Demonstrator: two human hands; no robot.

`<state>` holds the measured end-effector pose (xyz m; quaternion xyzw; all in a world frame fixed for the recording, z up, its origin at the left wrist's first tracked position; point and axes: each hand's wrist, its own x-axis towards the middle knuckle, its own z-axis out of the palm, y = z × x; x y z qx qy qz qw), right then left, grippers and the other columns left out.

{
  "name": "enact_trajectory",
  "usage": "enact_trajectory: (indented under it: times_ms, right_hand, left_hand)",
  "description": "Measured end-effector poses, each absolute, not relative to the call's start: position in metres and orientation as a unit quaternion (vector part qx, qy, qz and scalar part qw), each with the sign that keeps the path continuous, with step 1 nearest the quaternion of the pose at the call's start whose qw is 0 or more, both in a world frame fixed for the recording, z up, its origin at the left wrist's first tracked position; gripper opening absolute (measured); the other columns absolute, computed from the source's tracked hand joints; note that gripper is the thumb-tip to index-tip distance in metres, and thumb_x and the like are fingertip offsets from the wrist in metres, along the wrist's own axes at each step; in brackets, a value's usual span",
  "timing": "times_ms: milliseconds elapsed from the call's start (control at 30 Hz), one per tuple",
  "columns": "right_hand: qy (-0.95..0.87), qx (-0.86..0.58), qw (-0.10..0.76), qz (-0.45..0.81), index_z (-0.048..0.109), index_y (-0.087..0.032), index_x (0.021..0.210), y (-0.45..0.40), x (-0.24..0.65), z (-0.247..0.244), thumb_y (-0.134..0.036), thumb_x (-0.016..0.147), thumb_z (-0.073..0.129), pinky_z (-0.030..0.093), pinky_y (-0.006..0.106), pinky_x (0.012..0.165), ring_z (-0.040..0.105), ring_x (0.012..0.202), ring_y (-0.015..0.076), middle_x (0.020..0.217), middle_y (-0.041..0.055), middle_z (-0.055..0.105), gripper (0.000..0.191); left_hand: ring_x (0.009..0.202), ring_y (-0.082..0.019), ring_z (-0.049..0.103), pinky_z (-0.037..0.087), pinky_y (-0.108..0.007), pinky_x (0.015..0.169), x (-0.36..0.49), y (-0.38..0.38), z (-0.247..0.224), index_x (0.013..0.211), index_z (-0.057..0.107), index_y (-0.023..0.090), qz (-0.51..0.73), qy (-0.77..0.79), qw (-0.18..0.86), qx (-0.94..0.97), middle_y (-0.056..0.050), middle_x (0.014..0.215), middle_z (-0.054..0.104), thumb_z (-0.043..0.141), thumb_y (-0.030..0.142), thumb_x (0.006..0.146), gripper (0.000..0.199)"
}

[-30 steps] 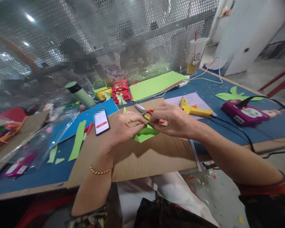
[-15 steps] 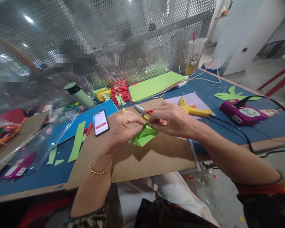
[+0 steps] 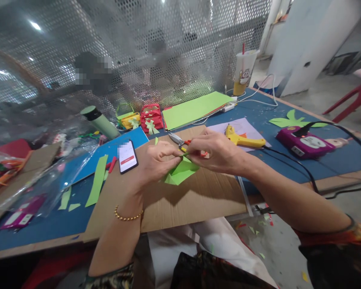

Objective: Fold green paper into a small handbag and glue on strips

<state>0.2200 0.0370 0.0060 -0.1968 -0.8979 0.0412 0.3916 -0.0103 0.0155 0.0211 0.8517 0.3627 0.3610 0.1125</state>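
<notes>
Folded green paper (image 3: pixel 182 171) is held above a brown cardboard sheet (image 3: pixel 165 212). My left hand (image 3: pixel 158 162) pinches its upper left edge, thumb and fingers closed. From the other side, my right hand (image 3: pixel 215 150) pinches the same upper edge, so the fingertips of both hands nearly meet. The paper's lower part hangs open toward me in creased panels. Just behind my hands lie scissors (image 3: pixel 176 139) with red-orange handles, partly hidden by my right hand. My fingers cover the pinched edge itself.
A yellow glue gun (image 3: pixel 243 140) rests on lilac paper at right, its cord running past a purple power strip (image 3: pixel 307 142). A phone (image 3: pixel 127 157) and green strips (image 3: pixel 98 180) lie left. Small paper bags (image 3: pixel 151 116), a green sheet (image 3: pixel 198 108) and a drink cup (image 3: pixel 245 72) stand behind.
Both hands keep their pinch on the green paper in nearly the same place. The paper has tilted very slightly, and the whole view has shifted a little.
</notes>
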Motion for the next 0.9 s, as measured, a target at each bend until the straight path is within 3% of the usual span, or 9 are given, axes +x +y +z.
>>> enact_trajectory:
  times_ms: [167, 367, 467, 567, 633, 700, 767, 900]
  right_hand:
    - [-0.897, -0.193, 0.395, 0.047, 0.068, -0.017, 0.085, 0.039, 0.222, 0.008, -0.02, 0.1, 0.056, 0.04, 0.031, 0.074, 0.057, 0.069, 0.0143, 0.077, 0.0045, 0.071, 0.02]
    - [-0.891, -0.167, 0.396, 0.147, 0.073, -0.016, 0.093, 0.037, 0.23, 0.022, -0.031, 0.102, 0.063, 0.047, 0.028, 0.071, 0.064, 0.072, 0.0134, 0.084, 0.005, 0.075, 0.02]
    - [-0.862, -0.18, 0.439, 0.175, 0.074, -0.017, 0.093, 0.032, 0.238, 0.033, -0.036, 0.102, 0.065, 0.05, 0.028, 0.071, 0.066, 0.073, 0.0139, 0.083, 0.004, 0.076, 0.023]
    - [-0.832, -0.25, 0.484, 0.11, 0.075, -0.019, 0.09, 0.03, 0.261, 0.04, -0.033, 0.101, 0.064, 0.049, 0.029, 0.069, 0.065, 0.071, 0.0148, 0.081, 0.0034, 0.075, 0.021]
    - [-0.822, -0.323, 0.468, 0.03, 0.075, -0.021, 0.088, 0.034, 0.284, 0.04, -0.029, 0.1, 0.063, 0.047, 0.031, 0.067, 0.063, 0.068, 0.0159, 0.079, 0.0033, 0.073, 0.019]
    - [-0.814, -0.409, 0.41, -0.051, 0.076, -0.021, 0.086, 0.042, 0.305, 0.036, -0.028, 0.098, 0.064, 0.043, 0.033, 0.066, 0.062, 0.066, 0.0177, 0.074, 0.0042, 0.072, 0.019]
    - [-0.8, -0.509, 0.298, -0.106, 0.077, -0.019, 0.084, 0.049, 0.318, 0.031, -0.026, 0.098, 0.06, 0.04, 0.034, 0.063, 0.064, 0.067, 0.0207, 0.075, 0.008, 0.074, 0.023]
    - [-0.772, -0.628, 0.003, -0.096, 0.079, -0.008, 0.106, 0.055, 0.312, 0.02, -0.024, 0.101, 0.052, 0.045, 0.037, 0.075, 0.072, 0.1, 0.0321, 0.108, 0.0228, 0.079, 0.032]
  left_hand:
    - [0.078, -0.019, 0.075, 0.059, -0.031, 0.072, -0.014, 0.018, 0.019, 0.079, 0.079, 0.02, 0.367, 0.373, 0.142, 0.84, -0.005, 0.082, 0.082, 0.07, 0.021, 0.087, 0.013]
    - [0.079, -0.019, 0.075, 0.059, -0.03, 0.073, -0.012, 0.016, 0.02, 0.079, 0.08, 0.02, 0.39, 0.345, 0.154, 0.84, -0.006, 0.081, 0.082, 0.072, 0.021, 0.086, 0.011]
    - [0.078, -0.019, 0.074, 0.059, -0.031, 0.071, -0.011, 0.015, 0.018, 0.077, 0.08, 0.02, 0.406, 0.333, 0.154, 0.837, -0.005, 0.078, 0.081, 0.072, 0.02, 0.086, 0.012]
    - [0.08, -0.021, 0.075, 0.061, -0.033, 0.072, -0.01, 0.015, 0.015, 0.078, 0.081, 0.021, 0.428, 0.329, 0.16, 0.826, -0.006, 0.079, 0.081, 0.072, 0.02, 0.085, 0.012]
    - [0.08, -0.021, 0.075, 0.061, -0.033, 0.072, -0.011, 0.015, 0.014, 0.078, 0.081, 0.021, 0.439, 0.323, 0.164, 0.822, -0.006, 0.079, 0.081, 0.071, 0.018, 0.084, 0.012]
    - [0.079, -0.02, 0.075, 0.06, -0.033, 0.072, -0.012, 0.016, 0.014, 0.078, 0.081, 0.021, 0.444, 0.316, 0.162, 0.823, -0.005, 0.078, 0.08, 0.071, 0.017, 0.085, 0.013]
    - [0.078, -0.02, 0.074, 0.06, -0.033, 0.073, -0.013, 0.017, 0.014, 0.079, 0.082, 0.021, 0.447, 0.318, 0.154, 0.822, -0.004, 0.076, 0.079, 0.071, 0.019, 0.086, 0.013]
    - [0.073, -0.02, 0.072, 0.059, -0.033, 0.071, -0.014, 0.02, 0.016, 0.078, 0.083, 0.021, 0.452, 0.352, 0.139, 0.808, -0.003, 0.074, 0.078, 0.071, 0.026, 0.086, 0.015]
